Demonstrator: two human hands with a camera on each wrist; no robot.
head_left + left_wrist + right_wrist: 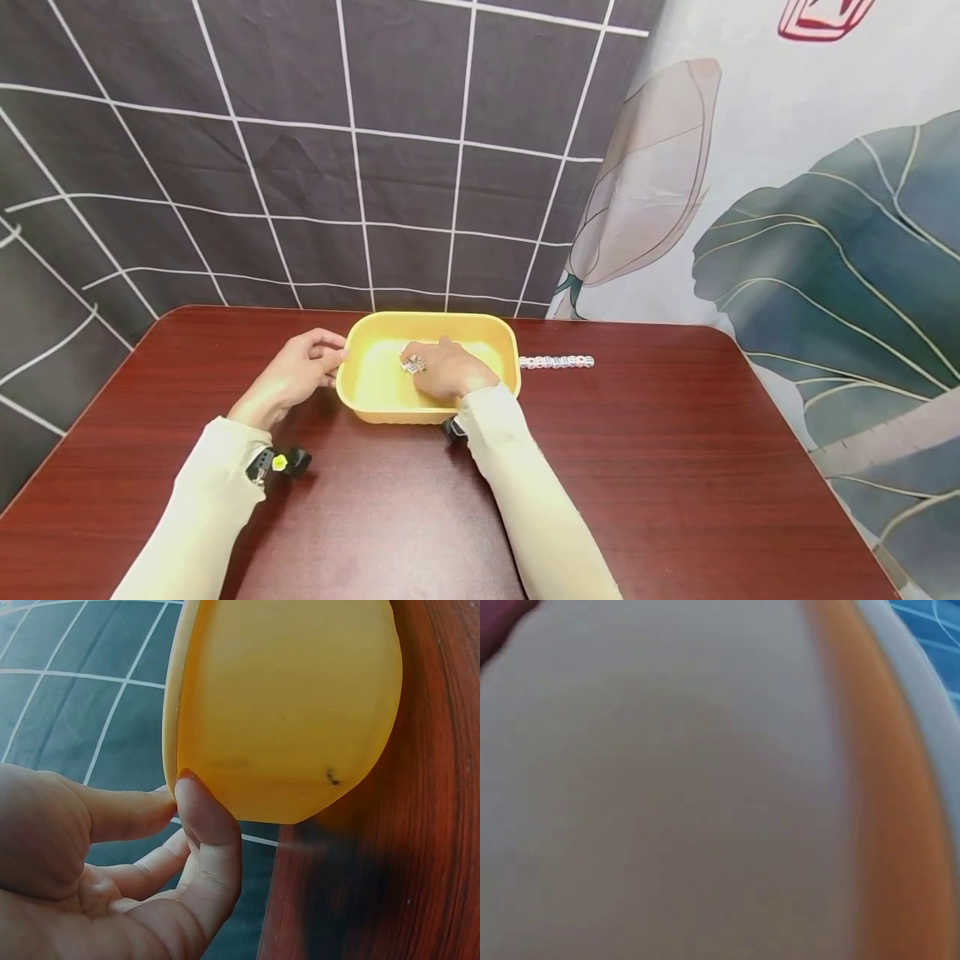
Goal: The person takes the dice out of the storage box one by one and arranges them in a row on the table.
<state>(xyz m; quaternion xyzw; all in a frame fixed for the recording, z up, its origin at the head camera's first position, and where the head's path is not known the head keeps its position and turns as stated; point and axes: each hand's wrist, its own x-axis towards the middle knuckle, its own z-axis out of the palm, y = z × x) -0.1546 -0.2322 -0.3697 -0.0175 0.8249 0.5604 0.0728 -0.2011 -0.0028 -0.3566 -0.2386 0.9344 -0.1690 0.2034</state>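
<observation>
At the frame's centre, a yellow basin (375,406) stands on the desk (675,458). The left hand (294,375) has its thumb and finger pinched on the basin's left rim. The right hand (450,371) reaches inside beside small patterned pieces (413,364); how closed its grip is, I cannot tell. Right of the basin lies a row of small marked pieces (558,362), too small to read. The red emblem (813,35), upper right, is cut off.
</observation>
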